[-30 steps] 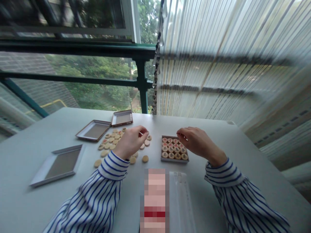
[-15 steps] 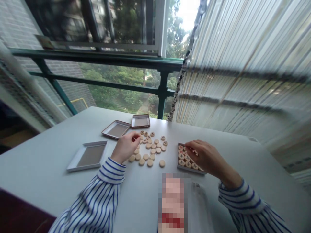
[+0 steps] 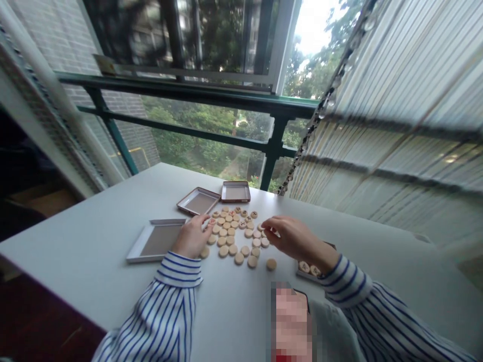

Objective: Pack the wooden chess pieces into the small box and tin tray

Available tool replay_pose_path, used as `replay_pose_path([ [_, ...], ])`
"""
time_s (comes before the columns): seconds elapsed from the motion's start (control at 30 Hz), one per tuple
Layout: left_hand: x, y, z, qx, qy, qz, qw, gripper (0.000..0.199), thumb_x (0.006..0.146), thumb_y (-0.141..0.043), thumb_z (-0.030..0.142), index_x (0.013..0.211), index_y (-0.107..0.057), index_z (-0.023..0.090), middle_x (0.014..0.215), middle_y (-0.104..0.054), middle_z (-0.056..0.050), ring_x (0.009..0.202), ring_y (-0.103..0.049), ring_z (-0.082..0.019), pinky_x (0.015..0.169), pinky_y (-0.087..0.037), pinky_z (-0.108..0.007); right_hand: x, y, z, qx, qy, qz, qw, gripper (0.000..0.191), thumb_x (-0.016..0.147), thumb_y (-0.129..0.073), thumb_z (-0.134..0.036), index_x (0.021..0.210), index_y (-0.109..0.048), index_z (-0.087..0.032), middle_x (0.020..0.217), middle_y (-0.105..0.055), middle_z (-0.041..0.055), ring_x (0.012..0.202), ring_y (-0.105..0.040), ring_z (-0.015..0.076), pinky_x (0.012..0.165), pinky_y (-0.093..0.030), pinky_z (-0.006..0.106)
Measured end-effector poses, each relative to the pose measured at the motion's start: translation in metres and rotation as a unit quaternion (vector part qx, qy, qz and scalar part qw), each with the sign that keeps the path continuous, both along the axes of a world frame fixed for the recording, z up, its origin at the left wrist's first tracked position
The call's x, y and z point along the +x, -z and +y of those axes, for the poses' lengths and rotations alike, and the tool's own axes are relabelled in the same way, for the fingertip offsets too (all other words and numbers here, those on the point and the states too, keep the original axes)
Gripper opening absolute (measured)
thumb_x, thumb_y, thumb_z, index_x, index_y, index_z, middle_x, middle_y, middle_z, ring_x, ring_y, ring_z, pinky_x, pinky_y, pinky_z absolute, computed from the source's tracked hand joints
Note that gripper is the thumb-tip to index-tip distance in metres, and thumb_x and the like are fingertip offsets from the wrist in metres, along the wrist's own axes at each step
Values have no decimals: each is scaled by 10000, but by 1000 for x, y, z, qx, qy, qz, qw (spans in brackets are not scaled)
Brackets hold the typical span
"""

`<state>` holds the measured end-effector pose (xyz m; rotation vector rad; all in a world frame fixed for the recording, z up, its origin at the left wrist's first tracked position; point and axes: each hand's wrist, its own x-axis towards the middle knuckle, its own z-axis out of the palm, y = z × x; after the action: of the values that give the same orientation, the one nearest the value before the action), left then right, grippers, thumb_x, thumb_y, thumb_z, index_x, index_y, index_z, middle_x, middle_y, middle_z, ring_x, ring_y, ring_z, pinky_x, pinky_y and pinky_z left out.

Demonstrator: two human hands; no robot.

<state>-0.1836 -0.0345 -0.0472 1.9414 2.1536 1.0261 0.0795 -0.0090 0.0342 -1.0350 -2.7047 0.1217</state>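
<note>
The left hand (image 3: 191, 236) stands at the left edge of a loose spread of round, pale wooden discs, its thumb and forefinger parted around the near side of a round wooden disc with a red character (image 3: 212, 221); whether they pinch that disc or merely flank it, I cannot tell. The right hand (image 3: 289, 234) hangs palm down at the right edge of the spread, fingers curled toward the thumb, with a round, plain pale wooden disc (image 3: 265, 242) just below its fingertips; whether anything sits inside that curl is hidden. Between the hands lie the rest of the discs, mostly blank side up, a few showing characters. Under the right wrist, partly covered by it, is a shallow grey rectangular box (image 3: 307, 277) holding discs with dark characters. Just beside the left hand, partly behind it, rests a shallow white-walled rectangular tray (image 3: 156, 241); beyond the spread are two shallow brown-rimmed rectangular trays, the left one (image 3: 199, 201) close by the right one (image 3: 236, 191), all on a white table (image 3: 230, 306).
</note>
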Motion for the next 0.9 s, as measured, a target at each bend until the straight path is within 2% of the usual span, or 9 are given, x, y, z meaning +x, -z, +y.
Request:
replay_pose_path([
  [0.17, 0, 7, 1, -16, 2, 17, 1000, 296, 760, -501, 227, 1037, -565, 145, 976, -633, -101, 908, -593, -215, 791, -455, -309, -34, 13, 9, -28, -24, -11, 999, 216, 832, -427, -212, 910, -627, -191, 850, -639, 52, 747, -554, 131, 628, -362, 227],
  [0.27, 0, 7, 0, -39, 6, 20, 999, 302, 764, -502, 209, 1054, -551, 141, 979, -638, -104, 905, -598, -213, 786, -454, -297, -49, 19, 8, -20, -25, -27, 999, 230, 830, -433, -230, 968, -616, -204, 874, -637, 53, 772, -560, 146, 632, -358, 240],
  [0.37, 0, 7, -1, -58, 4, 34, 998, 311, 767, -504, 203, 1068, -540, 133, 965, -645, -114, 888, -603, -217, 769, -452, -297, -59, 20, 7, -16, -24, -46, 999, 219, 831, -433, -232, 948, -615, -196, 877, -636, 59, 795, -559, 156, 632, -349, 249],
  [0.47, 0, 7, 0, -75, -3, 51, 996, 294, 778, -500, 217, 1060, -544, 147, 939, -653, -111, 867, -606, -218, 746, -449, -298, -62, 20, 8, -21, -25, -58, 998, 212, 835, -430, -244, 914, -618, -189, 872, -634, 60, 794, -557, 157, 628, -345, 250],
  [0.67, 1, 11, 2, -90, -16, 68, 993, 274, 775, -511, 217, 1038, -565, 164, 907, -658, -102, 864, -600, -212, 750, -441, -289, -60, 22, 9, -37, -19, -63, 997, 235, 834, -424, -240, 975, -608, -198, 881, -636, 54, 792, -560, 154, 627, -345, 248],
  [0.9, 1, 8, 0, -47, -12, 43, 998, 282, 762, -511, 207, 1035, -559, 157, 957, -643, -88, 881, -589, -200, 786, -443, -288, -51, 25, 10, -49, -16, -43, 998, 244, 836, -426, -240, 989, -610, -196, 882, -639, 54, 775, -562, 147, 634, -357, 242],
])
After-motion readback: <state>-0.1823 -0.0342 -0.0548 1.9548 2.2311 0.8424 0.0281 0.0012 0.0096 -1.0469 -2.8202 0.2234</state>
